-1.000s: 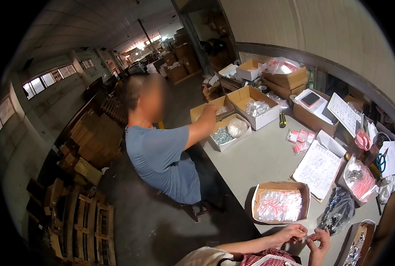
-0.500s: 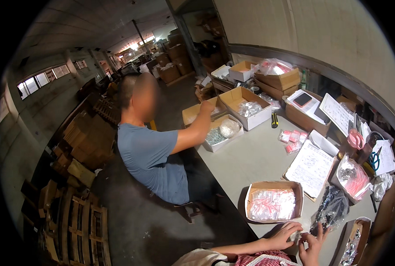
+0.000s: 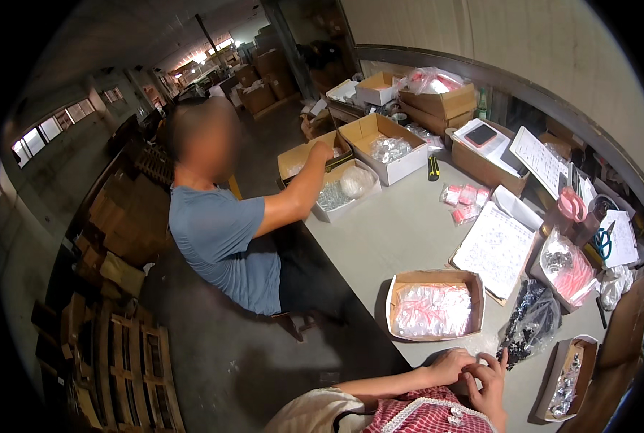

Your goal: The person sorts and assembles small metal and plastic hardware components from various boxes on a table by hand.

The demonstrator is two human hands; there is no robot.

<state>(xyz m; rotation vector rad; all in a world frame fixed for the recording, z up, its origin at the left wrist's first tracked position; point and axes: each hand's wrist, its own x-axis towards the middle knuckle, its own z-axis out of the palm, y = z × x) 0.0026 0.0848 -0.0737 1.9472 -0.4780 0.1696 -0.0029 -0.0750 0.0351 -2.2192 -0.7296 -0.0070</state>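
Where the person's left hand [image 3: 450,366] and right hand [image 3: 486,382] meet low in the view, above a red checked garment [image 3: 416,413], the fingers of both are bent and their tips come close together. Each grip looks narrow, but the fingers cover whatever lies between them, so it cannot be told whether either is pinching anything. One finger of the right hand stands raised beside a clear bag of black parts [image 3: 528,325]; whether it touches the plastic cannot be told.

The grey surface [image 3: 369,249] ends on the left in a long slanting edge, with the dark floor [image 3: 214,361] below. Only a small gap parts the hands from the open carton [image 3: 437,277] just beyond them. Wider bare room lies between that carton and the boxes farther up, and a bare strip runs between the black parts and a narrow box [image 3: 591,352] on the right.

The carton holds flat clear packets [image 3: 434,310] with red strips; the narrow box holds shiny metal pieces [image 3: 567,386]. Near the far left edge, a low white box [image 3: 352,205] contains small grey parts and a rounded clear bag [image 3: 357,182]. Beside it, a taller box [image 3: 408,169] holds clear packaging, and a co-worker [image 3: 224,231] reaches into a brown box [image 3: 291,156].
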